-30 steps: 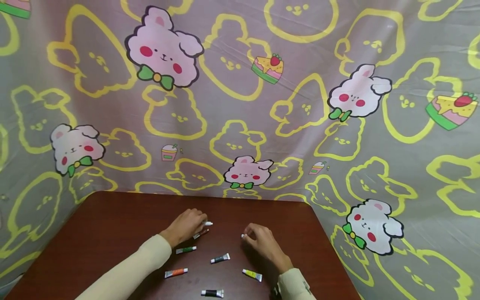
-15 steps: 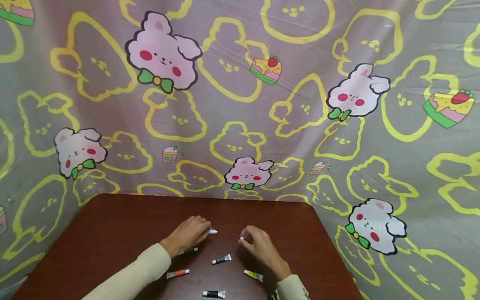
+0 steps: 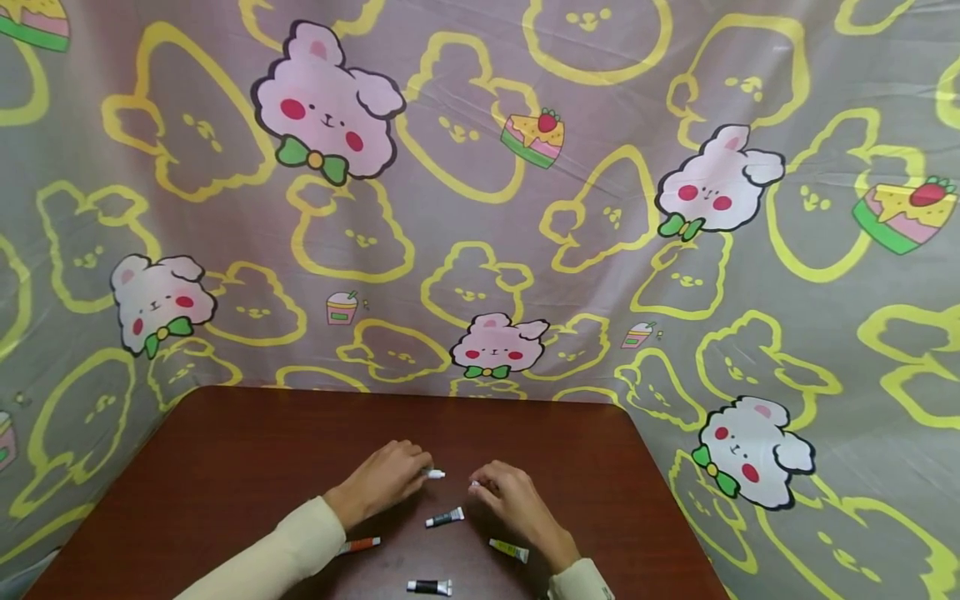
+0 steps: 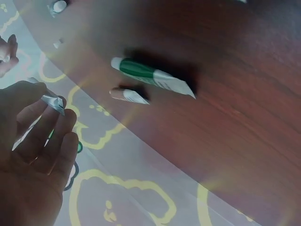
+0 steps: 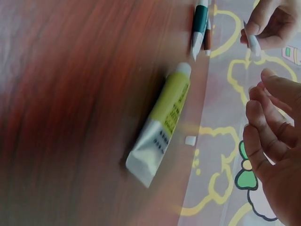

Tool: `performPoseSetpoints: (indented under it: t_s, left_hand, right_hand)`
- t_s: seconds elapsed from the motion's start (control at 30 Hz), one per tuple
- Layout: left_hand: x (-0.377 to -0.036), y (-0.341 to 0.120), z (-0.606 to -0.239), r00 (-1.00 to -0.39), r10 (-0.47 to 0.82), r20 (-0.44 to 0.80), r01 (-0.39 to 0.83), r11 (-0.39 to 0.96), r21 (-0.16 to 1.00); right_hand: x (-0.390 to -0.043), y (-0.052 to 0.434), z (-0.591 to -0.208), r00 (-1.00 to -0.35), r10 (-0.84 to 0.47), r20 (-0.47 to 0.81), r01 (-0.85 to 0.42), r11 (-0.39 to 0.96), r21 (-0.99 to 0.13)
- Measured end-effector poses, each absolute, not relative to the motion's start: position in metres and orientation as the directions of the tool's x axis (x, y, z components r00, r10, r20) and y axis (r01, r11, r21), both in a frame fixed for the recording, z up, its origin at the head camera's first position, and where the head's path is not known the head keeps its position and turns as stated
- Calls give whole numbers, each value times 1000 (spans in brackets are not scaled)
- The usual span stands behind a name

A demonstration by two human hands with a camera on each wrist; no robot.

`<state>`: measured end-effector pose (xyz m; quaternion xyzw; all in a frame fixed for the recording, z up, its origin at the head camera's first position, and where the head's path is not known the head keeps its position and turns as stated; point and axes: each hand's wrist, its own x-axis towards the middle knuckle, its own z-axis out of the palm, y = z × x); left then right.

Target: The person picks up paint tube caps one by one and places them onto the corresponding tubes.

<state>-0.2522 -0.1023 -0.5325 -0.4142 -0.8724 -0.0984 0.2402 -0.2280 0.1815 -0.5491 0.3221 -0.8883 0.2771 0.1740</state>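
Observation:
My left hand (image 3: 390, 482) pinches a small white paint tube (image 3: 433, 473) between thumb and fingers; the same tube (image 4: 49, 101) shows crumpled and silvery in the left wrist view. My right hand (image 3: 504, 493) hovers just right of it, its fingers (image 5: 270, 127) loosely curled with nothing between them. A tiny white cap (image 5: 190, 140) lies on the table just off those fingertips, and the head view shows the cap (image 3: 475, 482) too. The tube's nozzle points toward the right hand.
Other tubes lie on the brown table (image 3: 225, 450): dark green (image 3: 445, 517), yellow (image 3: 509, 550), black (image 3: 429, 587), orange (image 3: 360, 545). Below my left hand lie a green tube (image 4: 150, 75) and a smaller one (image 4: 128, 95). A patterned cloth (image 3: 480, 208) hangs behind.
Both hands have drawn closer together. My left hand carried the white tube to the right, and my right hand and the cap shifted left toward it.

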Motion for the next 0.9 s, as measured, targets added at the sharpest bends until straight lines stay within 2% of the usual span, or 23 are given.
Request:
performPoseSetpoints:
  t_s: [0.3, 0.67, 0.9]
  left_hand:
    - [-242, -94, -529, -523, 686, 506, 777, 627, -46]
    - [-230, -87, -525, -476, 696, 537, 811, 584, -38]
    - [-227, -84, -524, -513, 702, 495, 800, 599, -20]
  right_hand:
    - [-221, 171, -543, -744, -456, 487, -663, 595, -455]
    - [-213, 164, -544, -695, -488, 528, -714, 552, -430]
    - [-214, 163, -542, -683, -494, 538, -724, 555, -410]
